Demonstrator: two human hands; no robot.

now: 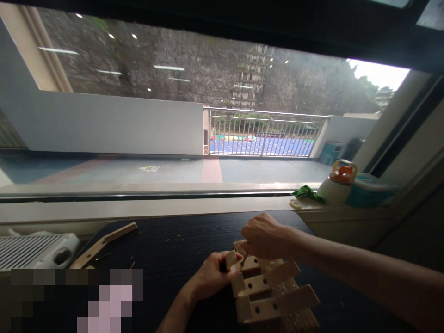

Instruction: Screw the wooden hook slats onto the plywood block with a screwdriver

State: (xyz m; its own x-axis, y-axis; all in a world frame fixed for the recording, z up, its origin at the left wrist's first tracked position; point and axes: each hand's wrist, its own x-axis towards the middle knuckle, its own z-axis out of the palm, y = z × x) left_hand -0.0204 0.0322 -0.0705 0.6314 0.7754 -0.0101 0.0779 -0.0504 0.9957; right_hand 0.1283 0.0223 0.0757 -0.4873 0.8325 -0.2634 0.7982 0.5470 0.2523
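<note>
Several pale wooden pieces with dark round holes lie side by side on the dark table, at the lower right of centre. My left hand [212,274] is closed on the left end of the farthest wooden piece [250,264]. Just above that piece, my right hand [261,232] is closed in a fist, knuckles up. A thin rod [244,255] points down from it to the wood near a hole; what the fist covers is hidden. Nearer me are a middle wooden piece [257,283] and a near wooden piece [267,306]. Beneath them runs a rough, straw-coloured strip [301,319].
A long angled wooden piece [104,242] lies at the table's left. Beside it stands a white slatted appliance [38,249]. Small chips dot the dark table [163,263]. The window sill holds a green cloth [308,193], a tape roll [295,203] and a white-and-orange bottle [336,188].
</note>
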